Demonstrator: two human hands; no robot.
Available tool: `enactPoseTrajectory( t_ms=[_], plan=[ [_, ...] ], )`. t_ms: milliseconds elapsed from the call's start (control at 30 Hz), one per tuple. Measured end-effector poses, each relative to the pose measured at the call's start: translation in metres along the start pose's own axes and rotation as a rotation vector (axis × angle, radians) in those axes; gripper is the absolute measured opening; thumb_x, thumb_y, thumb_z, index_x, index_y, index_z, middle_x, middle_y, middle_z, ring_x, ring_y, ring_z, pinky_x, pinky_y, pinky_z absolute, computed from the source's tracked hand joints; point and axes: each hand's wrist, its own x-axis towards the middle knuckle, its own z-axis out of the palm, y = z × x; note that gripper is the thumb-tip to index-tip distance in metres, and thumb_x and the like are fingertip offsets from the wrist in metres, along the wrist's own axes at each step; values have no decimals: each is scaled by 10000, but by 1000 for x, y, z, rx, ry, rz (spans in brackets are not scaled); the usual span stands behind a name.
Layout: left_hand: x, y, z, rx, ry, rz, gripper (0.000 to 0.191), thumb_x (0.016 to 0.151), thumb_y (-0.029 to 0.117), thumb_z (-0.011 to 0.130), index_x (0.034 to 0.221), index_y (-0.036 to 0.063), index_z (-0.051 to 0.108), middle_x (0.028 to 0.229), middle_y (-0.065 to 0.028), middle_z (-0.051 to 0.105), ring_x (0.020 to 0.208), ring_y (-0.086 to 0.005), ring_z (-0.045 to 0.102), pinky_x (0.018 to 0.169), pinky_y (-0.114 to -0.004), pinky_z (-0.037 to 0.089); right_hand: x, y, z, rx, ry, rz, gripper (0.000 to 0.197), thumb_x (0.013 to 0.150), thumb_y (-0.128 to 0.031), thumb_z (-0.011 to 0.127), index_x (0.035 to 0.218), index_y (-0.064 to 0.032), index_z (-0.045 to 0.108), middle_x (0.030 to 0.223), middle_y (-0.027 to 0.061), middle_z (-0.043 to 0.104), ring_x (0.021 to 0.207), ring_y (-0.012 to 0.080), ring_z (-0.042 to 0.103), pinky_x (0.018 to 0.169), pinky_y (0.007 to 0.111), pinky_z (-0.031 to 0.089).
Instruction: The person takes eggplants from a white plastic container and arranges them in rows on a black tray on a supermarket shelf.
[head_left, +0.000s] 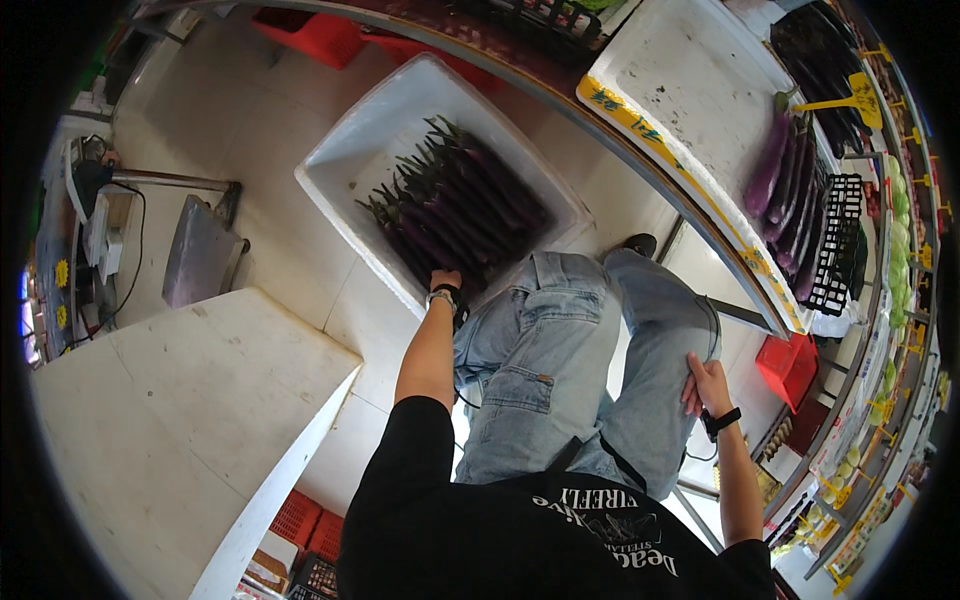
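Note:
A white foam box (330, 161) stands on the floor in front of me, with several long purple eggplants (469, 206) lying side by side in it. Their green stem ends point toward the far-left side. My left hand (445, 282) is at the near edge of the box, beside the lower ends of the eggplants. Its fingers are bent and partly hidden, so a hold on an eggplant or the rim cannot be made out. On the side of my jeans leg (660, 322) rests my right hand (705, 386), thumb apart from the fingers and nothing in it.
Along the right runs a display stand bearing a foam tray (675, 82) with several eggplants (791, 187) at its far side. A black plastic crate (834, 244) adjoins them. At left are a pale tabletop (187, 397) and a floor scale (196, 251). Red baskets (319, 37) sit beyond the box.

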Motion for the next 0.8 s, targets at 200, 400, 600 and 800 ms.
enactPoseTrajectory(
  t_ms=[200, 400, 600, 800],
  plan=[
    [-83, 26, -1, 39, 243, 532, 314, 706, 189, 566, 952, -3, 534, 931, -198, 560, 895, -357, 516, 777, -406, 413, -4, 2, -11, -7, 28, 19, 686, 868, -442, 369, 404, 52, 476, 359, 128, 462, 235, 182, 436, 213, 242, 315],
    [-126, 13, -64, 7, 465, 833, 275, 721, 75, 523, 990, 21, 501, 985, -154, 526, 966, -322, 470, 850, -379, 368, 0, 14, -20, -10, 50, -5, 675, 860, -441, 381, 412, 53, 486, 357, 137, 461, 236, 186, 438, 213, 252, 326],
    [-149, -8, -74, 101, 708, 911, 421, 652, 38, 549, 1062, 5, 462, 1137, -201, 415, 1110, -357, 345, 955, -399, 275, 5, 44, -33, 79, 76, -90, 679, 858, -453, 382, 407, 45, 479, 361, 131, 462, 239, 187, 443, 208, 251, 322],
    [-135, -36, -52, 53, 410, 318, 574, 651, 277, 610, 1050, -115, 477, 1107, -312, 448, 1074, -400, 417, 912, -397, 337, 10, 62, -24, 153, 47, -182, 653, 858, -455, 384, 443, 36, 498, 374, 118, 474, 243, 167, 436, 225, 233, 323]
  ],
)
